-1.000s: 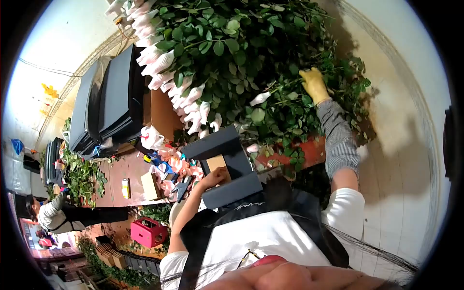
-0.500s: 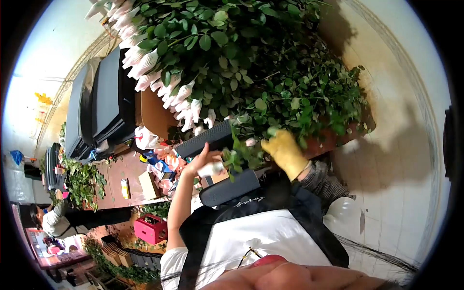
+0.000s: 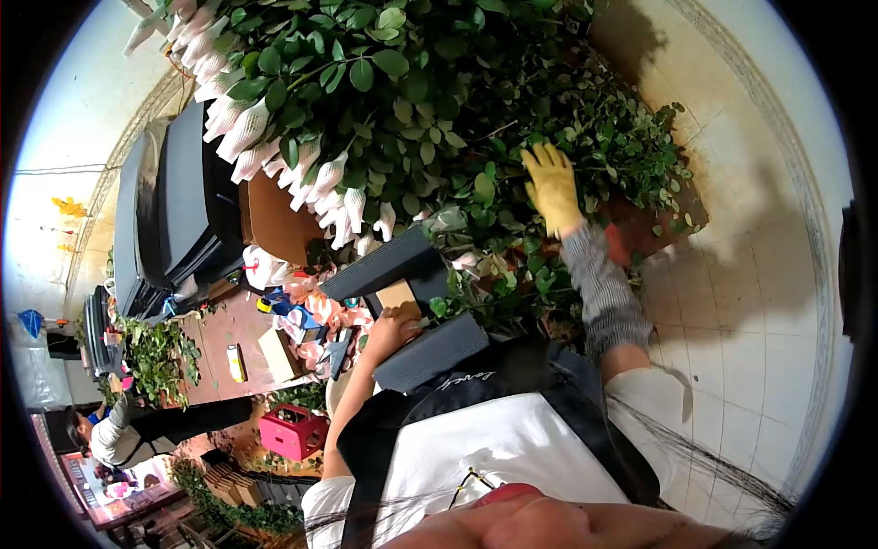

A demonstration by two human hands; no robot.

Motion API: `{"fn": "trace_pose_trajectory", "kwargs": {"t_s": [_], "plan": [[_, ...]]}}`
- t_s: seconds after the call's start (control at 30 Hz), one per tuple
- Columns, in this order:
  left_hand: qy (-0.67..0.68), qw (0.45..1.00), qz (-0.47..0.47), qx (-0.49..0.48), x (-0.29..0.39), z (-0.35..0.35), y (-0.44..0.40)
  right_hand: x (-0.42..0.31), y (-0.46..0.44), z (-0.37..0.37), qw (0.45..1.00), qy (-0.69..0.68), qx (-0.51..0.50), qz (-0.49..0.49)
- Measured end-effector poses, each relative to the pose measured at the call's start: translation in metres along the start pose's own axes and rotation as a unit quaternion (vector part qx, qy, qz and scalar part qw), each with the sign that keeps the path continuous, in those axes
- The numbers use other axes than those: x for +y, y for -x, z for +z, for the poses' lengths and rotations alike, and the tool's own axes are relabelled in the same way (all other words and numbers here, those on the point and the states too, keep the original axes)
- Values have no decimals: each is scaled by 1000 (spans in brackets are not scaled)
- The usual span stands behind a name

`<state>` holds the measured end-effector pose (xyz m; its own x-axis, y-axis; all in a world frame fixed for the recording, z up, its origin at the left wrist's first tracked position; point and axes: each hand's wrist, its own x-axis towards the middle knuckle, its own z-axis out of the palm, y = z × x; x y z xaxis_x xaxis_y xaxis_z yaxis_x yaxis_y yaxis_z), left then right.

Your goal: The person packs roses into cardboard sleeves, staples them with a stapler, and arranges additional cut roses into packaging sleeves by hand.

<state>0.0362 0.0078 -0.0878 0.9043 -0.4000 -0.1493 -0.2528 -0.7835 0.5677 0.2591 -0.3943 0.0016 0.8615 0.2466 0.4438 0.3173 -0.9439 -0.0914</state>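
Single head-worn fisheye view, close, looking forward and down past white shirt (image 3: 480, 435) to leafy stems (image 3: 457, 123).

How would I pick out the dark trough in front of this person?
Find the big mound of leafy stems, then look between it and the person's black apron. There sits a dark grey trough with two raised sides. Unlike the stacked dark panels off to the left, it has the bare left hand in it, beside a tan piece.
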Motion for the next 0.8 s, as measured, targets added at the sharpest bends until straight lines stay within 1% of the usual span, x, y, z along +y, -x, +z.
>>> {"fn": "trace_pose_trajectory", "kwargs": {"t_s": [0.03, 0.1, 0.13, 0.17, 0.23, 0.27, 0.3, 0.33, 0.37, 0.43, 0.47, 0.5, 0.53, 0.57, 0.6, 0.63, 0.67, 0.7, 0.73, 0.77, 0.8], "plan": [[-3, 1000, 1, 23, 2, -2, 0, 24, 7, 39, 998, 61, -19, 11], [96, 994, -39, 27, -28, 21, 3, 59, 1, 64, 989, -102, 105, 23], [165, 985, -54, 7, -39, 30, 5, 52, -13, 29, 980, -113, 160, 47], [169, 984, -60, 5, -35, 30, 9, 38, -17, -29, 968, -124, 203, 79], [257, 962, -71, 51, -19, 18, 13, 32, -23, -93, 965, -106, 237, 30], [245, 966, -72, 38, -17, 16, 13, 15, -21, -128, 974, -96, 205, -27], [248, 966, -69, 36, -18, 18, 10, 28, -18, -120, 975, -195, 104, -34], [248, 964, -83, 40, -20, 19, 10, 15, -16, -135, 981, -149, 6, -127], [246, 964, -97, 42, -20, 21, 10, -8, 0, -128, 967, -210, -52, -134], [230, 969, -73, 44, -26, 25, 12, -54, 33, -114, 922, -327, -168, -125], [211, 973, -75, 49, -38, 35, 18, -75, 61, -81, 940, -267, -128, -168], [193, 977, -77, 54, -44, 41, 17, -88, 81, -54, 939, -233, -188, -168], [144, 982, -95, 72, -11, 15, 13, -87, 109, -3, 944, -234, -154, -176], [133, 990, -41, -8, -21, 15, 10, -83, 135, 41, 949, -156, -220, -162], [106, 994, -20, -26, -25, 15, 10, -74, 152, 80, 926, -180, -286, -170], [77, 996, 3, -43, -27, 14, 9, -70, 153, 86, 927, -181, -284, -163], [76, 996, 7, -50, -20, 9, 6, -64, 152, 90, 914, -221, -288, -182], [-42, 998, 39, 5, -4, -4, 2, -61, 148, 89, 898, -187, -336, -215], [-157, 983, 72, 59, 12, -16, 3, -59, 144, 87, 877, -156, -381, -248], [-145, 986, 47, 65, 24, -24, 1, -54, 139, 70, 880, -154, -380, -240], [-102, 992, 17, 72, 19, -17, 0, -50, 127, 47, 867, -247, -375, -215]]}}
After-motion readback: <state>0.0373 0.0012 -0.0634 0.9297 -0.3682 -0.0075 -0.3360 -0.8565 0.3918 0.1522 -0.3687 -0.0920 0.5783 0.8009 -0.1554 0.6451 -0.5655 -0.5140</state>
